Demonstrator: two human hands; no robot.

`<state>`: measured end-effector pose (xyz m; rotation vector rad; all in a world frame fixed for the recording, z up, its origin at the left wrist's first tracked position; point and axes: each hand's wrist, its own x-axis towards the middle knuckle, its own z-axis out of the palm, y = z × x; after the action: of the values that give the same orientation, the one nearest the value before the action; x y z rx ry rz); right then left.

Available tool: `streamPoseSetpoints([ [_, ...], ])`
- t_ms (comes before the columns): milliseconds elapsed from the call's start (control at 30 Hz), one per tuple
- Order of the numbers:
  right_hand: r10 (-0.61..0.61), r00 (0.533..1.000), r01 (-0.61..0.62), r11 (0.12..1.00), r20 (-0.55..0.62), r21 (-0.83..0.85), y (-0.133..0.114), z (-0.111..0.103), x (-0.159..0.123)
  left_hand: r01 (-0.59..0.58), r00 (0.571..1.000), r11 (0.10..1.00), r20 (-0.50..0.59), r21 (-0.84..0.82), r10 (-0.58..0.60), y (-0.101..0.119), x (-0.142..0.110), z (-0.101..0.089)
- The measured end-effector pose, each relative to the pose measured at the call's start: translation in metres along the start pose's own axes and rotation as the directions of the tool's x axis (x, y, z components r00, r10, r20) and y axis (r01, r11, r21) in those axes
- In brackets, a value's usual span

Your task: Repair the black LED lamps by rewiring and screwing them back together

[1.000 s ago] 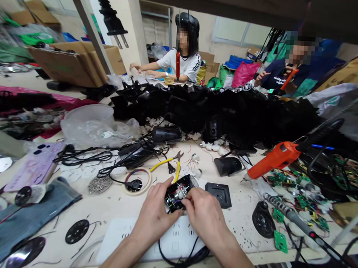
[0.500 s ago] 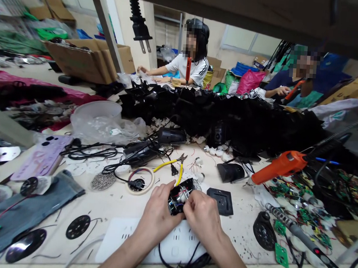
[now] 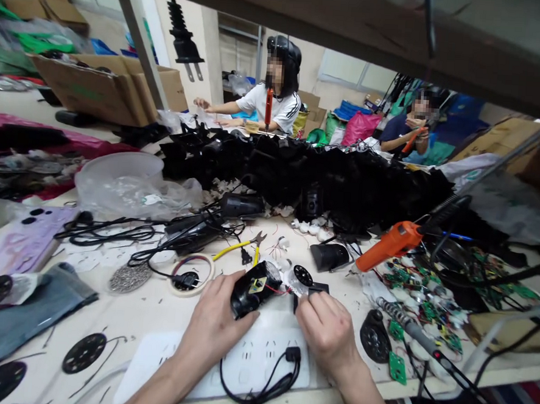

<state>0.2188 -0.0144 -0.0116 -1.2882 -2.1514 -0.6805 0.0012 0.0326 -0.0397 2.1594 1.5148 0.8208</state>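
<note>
My left hand (image 3: 219, 318) is wrapped round a black plastic housing (image 3: 248, 295), which lies tilted, with a small yellow label on its side. Thin red wires (image 3: 272, 289) run out of it to the right. They reach toward a whitish part with a black slotted disc (image 3: 303, 275), just above the fingers of my right hand (image 3: 329, 327). That hand is closed, fingertips down; what it pinches is hidden. Behind its fingers, a black rectangular plate (image 3: 320, 288) is partly covered. Under both hands lies a white power strip (image 3: 151, 356), with a black cord (image 3: 270, 382) in front.
Yellow-handled cutters (image 3: 233, 248), a tape roll (image 3: 208, 271) and a dish of screws (image 3: 129, 277) lie left. An orange electric screwdriver (image 3: 388, 246), soldering iron (image 3: 411, 329) and circuit boards (image 3: 433, 297) are right. Black housings (image 3: 299, 167) pile up behind; two people sit beyond.
The housing has turned over, from open side with inner parts showing to its outer side. My right hand has moved away from it to the right. The view has shifted slightly.
</note>
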Motion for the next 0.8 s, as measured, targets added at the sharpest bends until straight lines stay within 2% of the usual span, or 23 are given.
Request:
streamPoseSetpoints([
  [200,0.002,1.000,-0.003,0.998,-0.017,-0.069,0.012,-0.001,-0.026,-0.022,1.000,0.995,0.017,0.094,0.020,-0.005,0.007,-0.005],
  [333,0.005,1.000,-0.003,0.996,0.026,-0.091,0.017,0.002,-0.042,-0.088,0.996,0.985,0.044,0.147,0.082,-0.005,0.008,-0.006],
  [400,0.019,0.998,-0.014,0.996,0.058,-0.088,0.018,0.003,-0.047,-0.149,0.989,0.976,0.021,0.158,0.148,0.003,0.007,-0.007],
  [500,0.044,0.996,-0.039,0.997,0.078,-0.071,0.019,0.005,-0.051,-0.286,0.958,0.954,0.003,0.092,0.287,0.027,0.007,-0.006],
  [567,0.057,0.995,-0.053,0.997,0.085,-0.051,0.019,0.004,-0.052,-0.367,0.929,0.930,0.046,0.003,0.366,0.047,0.009,-0.003],
  [667,0.086,0.992,-0.085,0.996,0.096,-0.017,0.020,0.003,-0.053,-0.414,0.882,0.903,0.191,-0.118,0.430,0.071,0.011,0.008],
  [800,0.171,0.979,-0.176,0.984,0.112,0.036,0.020,0.001,-0.055,-0.404,0.828,0.902,0.359,-0.152,0.431,0.079,0.010,0.022],
])
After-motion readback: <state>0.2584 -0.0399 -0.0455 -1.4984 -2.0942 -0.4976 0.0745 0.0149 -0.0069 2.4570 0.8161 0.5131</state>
